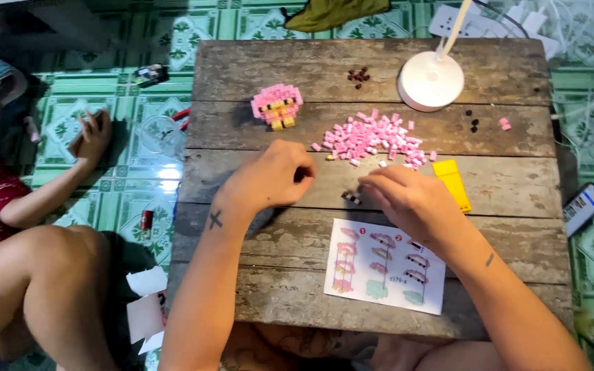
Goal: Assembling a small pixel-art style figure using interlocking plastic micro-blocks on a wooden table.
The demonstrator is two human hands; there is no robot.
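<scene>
The wooden table [379,69] is rough old plank wood, grey, cracked and totally matt, so everything else gets placed off that. Near its middle the pile of tiny pink bricks [372,139] looks like smooth plastic with a slight shine, same for the little pink and yellow built figure [277,105] toward its far left. The yellow tool [452,183] right of the pile looks like smooth plastic too. The lamp base [430,80] at the far right corner is glossy-ish white plastic. The instruction sheet [385,266] at the near edge is thin printed paper, fairly matt. The floor [139,158] left of the table is shiny glazed tile catching glare.
</scene>
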